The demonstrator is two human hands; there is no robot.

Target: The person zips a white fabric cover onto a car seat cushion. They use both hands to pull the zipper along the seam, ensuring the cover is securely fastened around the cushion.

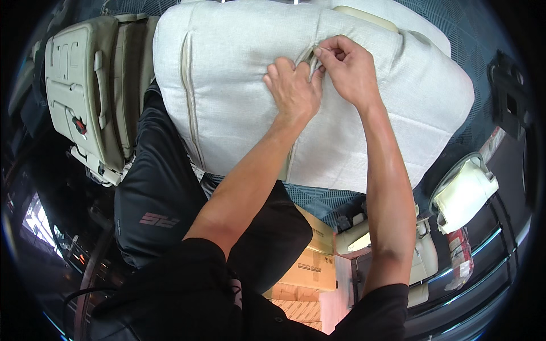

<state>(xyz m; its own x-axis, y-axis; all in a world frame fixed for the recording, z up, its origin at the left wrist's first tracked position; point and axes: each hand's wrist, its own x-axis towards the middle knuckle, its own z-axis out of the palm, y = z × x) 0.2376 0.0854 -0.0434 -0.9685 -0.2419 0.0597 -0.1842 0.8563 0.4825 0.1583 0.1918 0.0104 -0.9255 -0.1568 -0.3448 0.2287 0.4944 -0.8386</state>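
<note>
A large cushion-like piece, probably a vehicle seat, covered in off-white fabric (247, 38) lies before me. A seam with a fold runs down its left part. Near its upper middle, my left hand (296, 85) presses on the cover, with its fingers at the edge of a gathered opening (312, 55). My right hand (349, 64) pinches the fabric edge at the right of that opening between thumb and forefinger. The two hands nearly touch. What lies inside the opening is too small to tell. A beige part (367, 18) shows at the cover's far edge.
A beige vehicle seat (70, 89) with a plastic back stands at the left. Cardboard boxes (311, 268) are below, beside my leg. To the right are a rack with metal rails (465, 290), a pale covered part (467, 194) and a black part (507, 93). Blue patterned flooring surrounds the cushion.
</note>
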